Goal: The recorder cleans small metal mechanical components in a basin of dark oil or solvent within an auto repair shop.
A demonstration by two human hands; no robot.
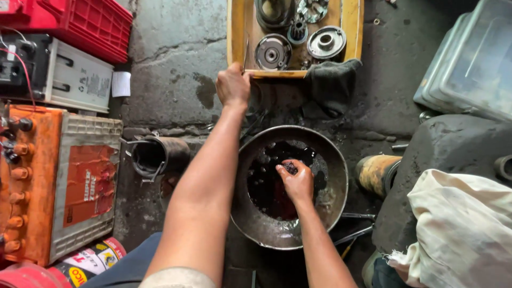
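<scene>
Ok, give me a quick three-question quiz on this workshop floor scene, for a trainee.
1. True or false: the right hand is inside the round metal pan of dark liquid.
2. The left hand is at the edge of which thing? A) yellow tray B) red crate C) orange battery
3. Fill in: the right hand's fingers pinch a small dark ____ over the liquid.

Key:
1. True
2. A
3. part; what kind is too small to tell.
</scene>
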